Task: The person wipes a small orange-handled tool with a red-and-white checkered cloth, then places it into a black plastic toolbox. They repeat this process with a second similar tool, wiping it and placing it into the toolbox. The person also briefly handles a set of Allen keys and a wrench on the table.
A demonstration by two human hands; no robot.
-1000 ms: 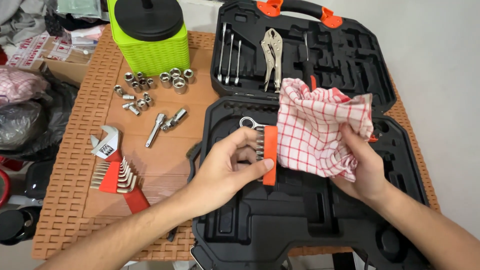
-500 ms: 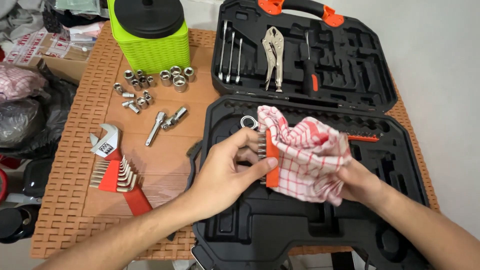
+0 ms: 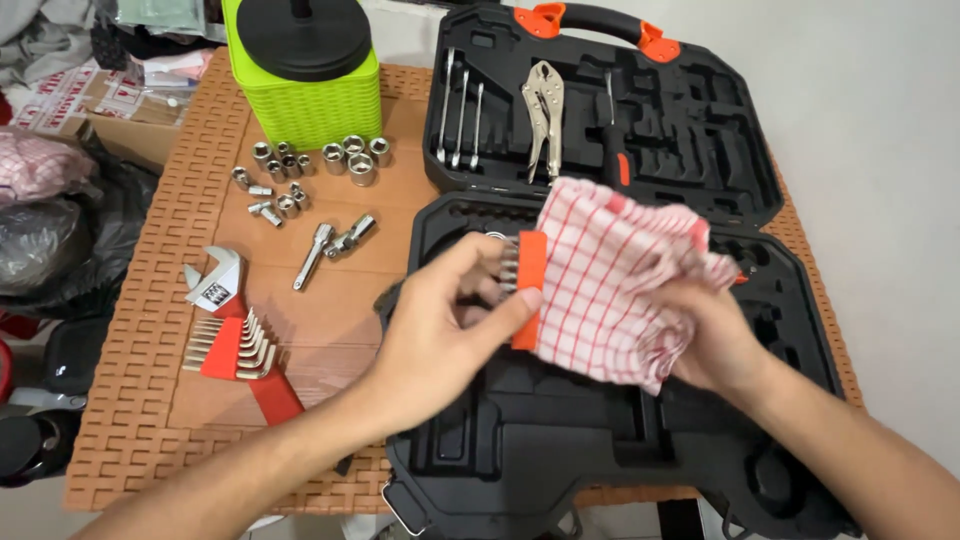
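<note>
**A:** Since half a second back the red-and-white checked cloth (image 3: 620, 280) has opened out again and slid up over the orange bit holder (image 3: 530, 290), so it now covers the middle of the lid's lower edge too. Both hands look smeared with motion blur.

**B:** Yeah, the right hand (image 3: 705, 335) is mostly a blur. Its fingers are clenched into the cloth from below, bunching the soft woven fabric; can't make out the individual fingertips at all. The cloth hides whatever sits in the case tray behind it.

**A:** Left hand (image 3: 440, 335) is clearer. Thumb and fingers pinch the holder, a narrow hard plastic strip held upright with a row of small steel bits poking out its left side. All of it hovers over the open black tool case (image 3: 560, 450), moulded plastic with empty shaped recesses. Case bottom edge is cut off by the frame.

**B:** In the lid: 3 slim wrenches (image 3: 458, 110), locking pliers (image 3: 542, 115), and a screwdriver (image 3: 612, 150) half under the cloth.

**A:** On the brown woven-pattern table (image 3: 140, 330): shiny sockets (image 3: 320, 165), an adjustable wrench (image 3: 215, 285), hex keys in a red holder (image 3: 235, 350), and a ribbed lime green bin (image 3: 305, 70) with a black lid, top cropped.
</note>
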